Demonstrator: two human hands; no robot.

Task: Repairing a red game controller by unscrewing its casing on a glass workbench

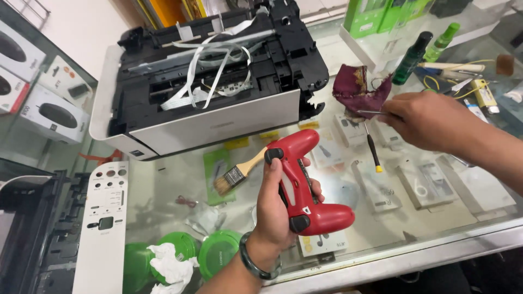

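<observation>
Left hand (pixel 278 204) clenched, right hand (pixel 427 120) pinching.

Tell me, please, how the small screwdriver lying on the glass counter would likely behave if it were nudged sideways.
The screwdriver has a thin, round-looking shaft and slim handle, so it would probably roll. The glass counter looks smooth, so it may also slide easily. It seems light and stiff, and the right hand nearby could likely lift it with two fingers.

Two bare forearms, one bangle

The left hand (pixel 280 204) wears a dark green, glossy, rounded bangle (pixel 257 265) at the wrist, thick and smooth, catching pale highlights. The right hand (pixel 430 121) carries no ring, watch or band. Both forearms are bare, with no sleeve, cuff or glove in view.
</observation>
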